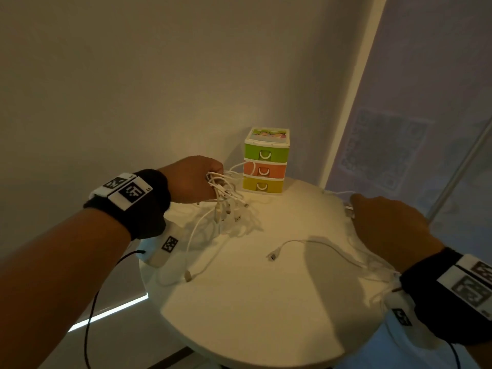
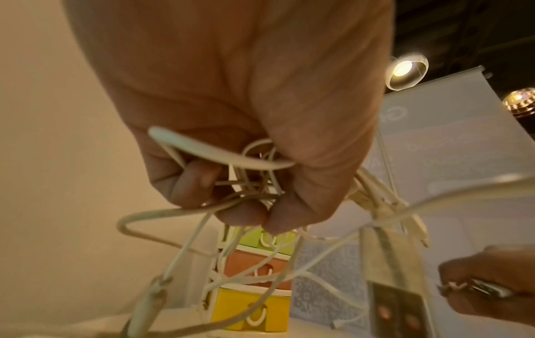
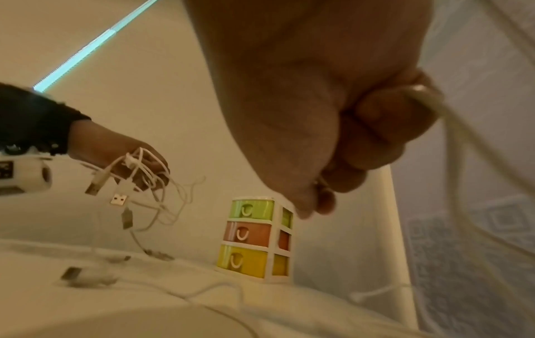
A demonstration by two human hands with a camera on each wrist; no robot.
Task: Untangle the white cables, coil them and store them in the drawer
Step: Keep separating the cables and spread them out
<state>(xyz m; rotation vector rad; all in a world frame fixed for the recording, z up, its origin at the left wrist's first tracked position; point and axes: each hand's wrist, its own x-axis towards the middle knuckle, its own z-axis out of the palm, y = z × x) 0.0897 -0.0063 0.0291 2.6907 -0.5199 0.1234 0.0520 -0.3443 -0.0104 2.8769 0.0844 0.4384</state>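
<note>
The round white desk point(image 1: 239, 302) stood in a corner, with a plain pale wall behind it and a bluish blind point(image 1: 415, 129) printed with a faint square code on the right. From the head view both arms reached over the top, each wrist wrapped in a black band carrying a white marker block.

At the desk's far edge stood the little drawer unit point(image 1: 266, 161), three drawers stacked green, orange and yellow, all closed. The right wrist view alone showed its side panels in the same three colours.

The left hand point(image 1: 197, 179) was raised above the desk just beside the drawers, clenched around the tangle of white cables point(image 1: 223, 198). Its own wrist view showed what the head view could not: fingers point(image 2: 240, 212) curled tight with loops pinched against the thumb, and two ceiling lamps point(image 2: 406, 72) overhead. The right wrist view showed USB plugs point(image 3: 118, 199) dangling free below that fist, with more strands trailing down to the surface.

The right hand point(image 1: 391, 225) sat near the desk's right edge. From above only its back showed; its wrist view revealed the fingers point(image 3: 385, 128) closed around one cable point(image 3: 457, 141). A single loose cable end point(image 1: 274, 255) lay on the desk between the hands.
</note>
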